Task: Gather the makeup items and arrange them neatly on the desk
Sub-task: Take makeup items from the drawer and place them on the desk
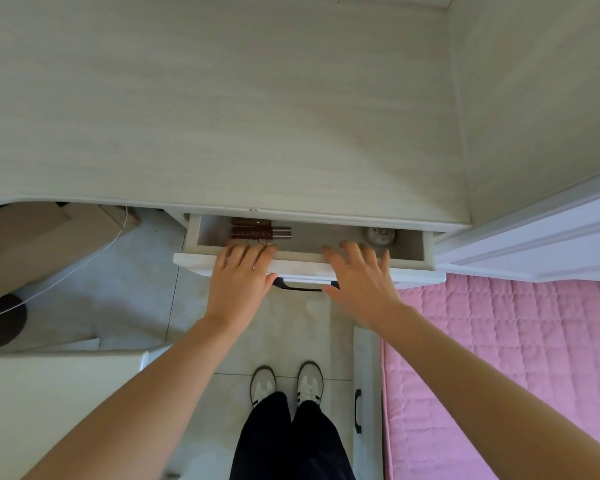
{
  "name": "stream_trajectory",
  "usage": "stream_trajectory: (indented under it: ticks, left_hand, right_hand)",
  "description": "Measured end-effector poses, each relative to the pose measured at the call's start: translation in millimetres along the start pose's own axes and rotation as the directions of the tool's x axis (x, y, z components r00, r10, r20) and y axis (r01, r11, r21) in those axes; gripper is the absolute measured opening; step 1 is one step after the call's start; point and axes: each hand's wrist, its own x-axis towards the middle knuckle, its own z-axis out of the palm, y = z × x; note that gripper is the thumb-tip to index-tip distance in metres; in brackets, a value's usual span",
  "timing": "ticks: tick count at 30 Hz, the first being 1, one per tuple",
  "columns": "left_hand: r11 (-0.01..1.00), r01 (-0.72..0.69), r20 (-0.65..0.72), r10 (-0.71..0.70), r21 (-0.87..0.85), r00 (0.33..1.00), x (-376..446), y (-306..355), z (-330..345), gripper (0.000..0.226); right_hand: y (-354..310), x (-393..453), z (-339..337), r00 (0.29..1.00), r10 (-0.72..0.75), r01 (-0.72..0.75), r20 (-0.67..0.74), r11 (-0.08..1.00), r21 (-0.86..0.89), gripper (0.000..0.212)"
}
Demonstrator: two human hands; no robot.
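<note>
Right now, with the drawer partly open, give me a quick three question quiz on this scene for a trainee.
1. True or false: the left hand grips a makeup item.
2. Which side of the drawer holds the brown lip gloss tubes: A left, B right, C middle?
3. Fill in: the small round white item lies nearest the ___ hand.

Key: 1 false, its fingers lie straight over the drawer front. 2 A. 3 right.
</note>
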Motion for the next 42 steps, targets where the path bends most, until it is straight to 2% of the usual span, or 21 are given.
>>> stream_trajectory:
  ticks: [3,8,14,29,32,37,42]
  left_hand:
    - [1.0,-0.014,0.005,0.014,-0.005,1.0,0.3,-1.4,-4.0,0.043]
    - [0.999,-0.034,0.073,0.034,-0.001,0.997,-2.2,-1.6,-13.5,0.044]
    - [0.996,-0.084,0.136,0.083,-0.002,0.987,-21.6,3.5,-22.6,0.047]
    - [0.987,-0.119,0.276,0.144,-0.107,0.95,-102.9,20.6,-38.2,0.049]
    - [0.988,-0.1,0.343,0.134,-0.116,0.93,-119.6,26.9,-43.9,0.049]
    - [0.987,-0.016,0.458,0.088,-0.159,0.884,-144.6,36.5,-54.3,0.047]
    - [0.984,0.018,0.537,0.081,-0.177,0.84,-165.1,39.4,-59.9,0.048]
  right_hand:
    - [6.4,4.3,8.3,0.999,-0.014,0.017,0.051,0.998,-0.055,0.07]
    - [9.6,-2.7,13.7,0.997,-0.053,0.05,-0.053,0.997,-0.064,0.054]
    - [3.8,-30.3,19.3,0.99,-0.096,0.088,-0.101,0.993,-0.083,0.047]
    - [-18.9,-112.8,48.0,0.995,-0.099,0.098,0.03,0.995,0.026,0.047]
    - [-25.1,-129.2,53.9,0.993,-0.089,0.086,0.079,0.995,0.042,0.047]
    - [-35.3,-157.4,62.5,0.984,-0.087,0.085,0.158,0.996,0.018,0.06]
    - [-43.7,-175.5,66.6,0.975,-0.103,0.1,0.199,0.995,0.025,0.056]
